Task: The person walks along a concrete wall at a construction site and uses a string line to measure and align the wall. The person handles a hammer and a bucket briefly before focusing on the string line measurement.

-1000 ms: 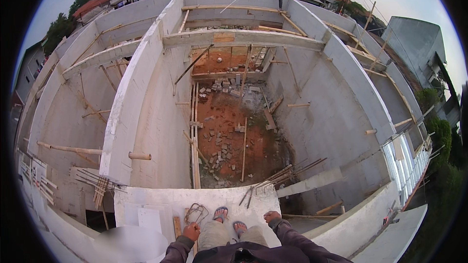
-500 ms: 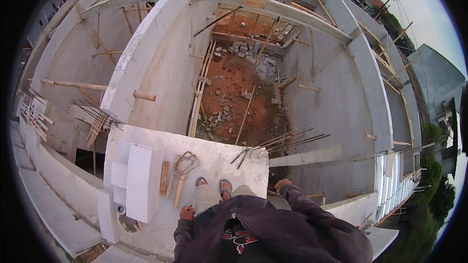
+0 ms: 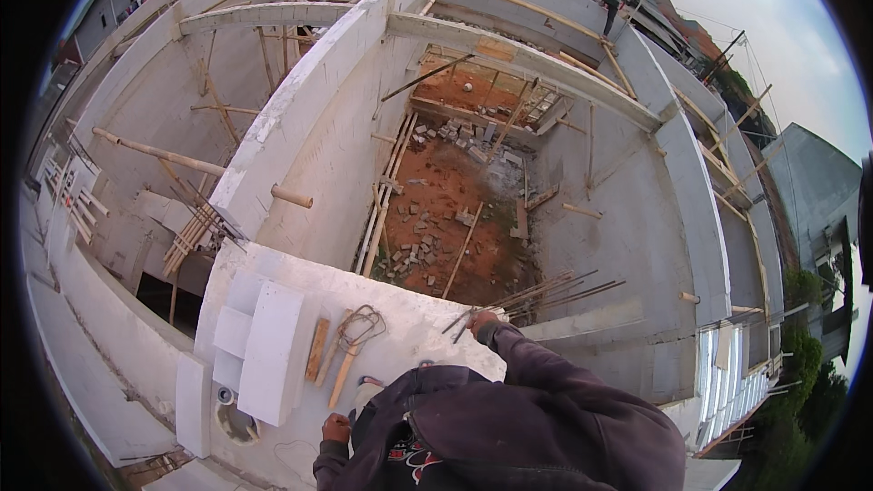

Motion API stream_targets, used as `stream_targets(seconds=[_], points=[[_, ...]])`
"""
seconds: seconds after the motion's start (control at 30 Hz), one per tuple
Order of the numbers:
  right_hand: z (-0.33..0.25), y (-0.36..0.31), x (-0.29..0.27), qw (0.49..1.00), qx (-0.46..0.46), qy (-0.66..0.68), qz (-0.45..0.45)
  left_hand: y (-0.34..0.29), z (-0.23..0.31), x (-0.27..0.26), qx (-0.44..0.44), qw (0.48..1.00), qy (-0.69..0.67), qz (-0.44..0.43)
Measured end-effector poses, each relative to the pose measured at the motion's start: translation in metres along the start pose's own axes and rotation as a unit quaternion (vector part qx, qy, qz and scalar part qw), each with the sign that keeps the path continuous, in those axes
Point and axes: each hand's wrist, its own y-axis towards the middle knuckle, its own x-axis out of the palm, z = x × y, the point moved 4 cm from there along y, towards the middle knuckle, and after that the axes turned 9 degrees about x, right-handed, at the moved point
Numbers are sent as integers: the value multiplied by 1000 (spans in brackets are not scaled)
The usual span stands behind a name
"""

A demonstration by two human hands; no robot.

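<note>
Bringing right hand (image 3: 485,320) out to steel rods (image 3: 547,290), likely graspable; cannot tell openness or grip. Keeping left hand (image 3: 336,427) curled, seemingly empty.

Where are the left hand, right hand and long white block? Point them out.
Left hand (image 3: 336,427), head view: back of hand.
Right hand (image 3: 483,321), head view: back of hand.
Long white block (image 3: 271,352), head view: upper face.

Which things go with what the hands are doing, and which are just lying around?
Probably in use:
- metal rods, right by the right hand; I can't tell if it grips them

Seemingly just lying about:
- white blocks
- wooden pieces
- rubble on the dirt below
</note>
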Motion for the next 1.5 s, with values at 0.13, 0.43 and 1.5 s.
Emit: stream_targets(seconds=[0.13,0.43,1.5], points=[[-50,15,36,992,-102,49,-53,-24,-11,-22,-106,992,-50,52],[-94,33,76,982,37,-26,-184,-136,-54,19,-313,942,0,121],[-513,-124,510,454,-490,-729,-149,-346,-175,-140,-476,734,-209,437]])
